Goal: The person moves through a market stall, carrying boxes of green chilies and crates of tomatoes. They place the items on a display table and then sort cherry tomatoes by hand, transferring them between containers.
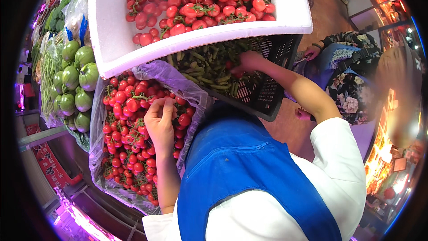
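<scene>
My left hand (161, 118) is over red cherry tomatoes on the vine (130, 140), which fill a crate lined with clear plastic (97, 147). Its thumb and forefinger come together beside the tomatoes; anything between them is hidden. My right hand (250, 63) reaches down into a black plastic crate (267, 105) with green pods (214, 63) in it. Its fingertips are at a red cherry tomato (238, 74) among the pods, and I cannot tell whether they grip it. Above both crates sits a white foam box (194, 42) with more cherry tomatoes (200, 1).
Round green squashes (71, 77) are stacked at the left, beside long green beans (50, 80) and bagged vegetables. A person in a floral garment (349, 90) is at the right, beyond the black crate. A blue apron (234, 160) covers my front.
</scene>
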The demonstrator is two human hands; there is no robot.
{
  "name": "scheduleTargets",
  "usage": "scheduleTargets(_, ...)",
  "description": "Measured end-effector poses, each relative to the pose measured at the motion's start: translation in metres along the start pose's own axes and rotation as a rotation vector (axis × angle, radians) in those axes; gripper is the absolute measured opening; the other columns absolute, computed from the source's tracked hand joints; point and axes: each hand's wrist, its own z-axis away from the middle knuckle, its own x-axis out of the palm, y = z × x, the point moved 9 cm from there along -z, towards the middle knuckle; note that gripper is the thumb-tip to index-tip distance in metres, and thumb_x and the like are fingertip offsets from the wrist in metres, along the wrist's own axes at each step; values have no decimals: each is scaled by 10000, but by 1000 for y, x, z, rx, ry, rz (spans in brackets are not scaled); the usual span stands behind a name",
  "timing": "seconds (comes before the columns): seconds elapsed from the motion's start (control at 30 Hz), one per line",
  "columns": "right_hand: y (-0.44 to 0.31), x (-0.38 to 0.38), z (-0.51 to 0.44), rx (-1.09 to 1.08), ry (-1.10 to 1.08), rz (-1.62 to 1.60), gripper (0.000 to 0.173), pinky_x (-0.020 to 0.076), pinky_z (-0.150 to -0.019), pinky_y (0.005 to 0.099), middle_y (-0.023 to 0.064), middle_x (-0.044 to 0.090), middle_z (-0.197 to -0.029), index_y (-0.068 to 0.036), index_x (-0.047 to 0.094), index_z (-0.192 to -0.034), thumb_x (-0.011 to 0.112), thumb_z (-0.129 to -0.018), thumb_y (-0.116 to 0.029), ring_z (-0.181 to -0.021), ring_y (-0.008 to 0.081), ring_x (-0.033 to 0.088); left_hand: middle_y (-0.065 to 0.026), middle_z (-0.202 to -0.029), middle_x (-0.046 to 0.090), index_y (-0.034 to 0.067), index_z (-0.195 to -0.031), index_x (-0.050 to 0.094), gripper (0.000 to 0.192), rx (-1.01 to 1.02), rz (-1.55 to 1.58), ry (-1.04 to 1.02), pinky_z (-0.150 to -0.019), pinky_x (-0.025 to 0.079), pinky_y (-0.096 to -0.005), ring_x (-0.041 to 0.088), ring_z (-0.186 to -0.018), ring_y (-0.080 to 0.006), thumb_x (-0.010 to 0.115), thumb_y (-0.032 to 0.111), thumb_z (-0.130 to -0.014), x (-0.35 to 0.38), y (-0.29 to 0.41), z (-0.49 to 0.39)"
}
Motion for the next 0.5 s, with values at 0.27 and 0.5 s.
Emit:
scheduleTargets(0.27, -22, -37, 33, -336, 257, -358, 430, 531, -644, 377, 72, 676, -633, -88, 730, -712, 693, -809, -506, -645, 248, 679, 1, -766, 617, -23, -961, 673, 119, -22, 42, -139, -608, 422, -195, 532, -666, -49, 634, 90, -953, 23, 1, 7)
scheduleTargets(0.5, -35, -11, 44, -322, 209, -20, 386, 551, -720, 418, 137, 716, -896, -94, 709, -982, 748, -758, -406, -774, 326, 695, -6, -783, 639, -40, -941, 679, 150, -51, 39, -322, -652, 461, -224, 561, -710, -68, 662, 108, -927, 65, -10, 11)
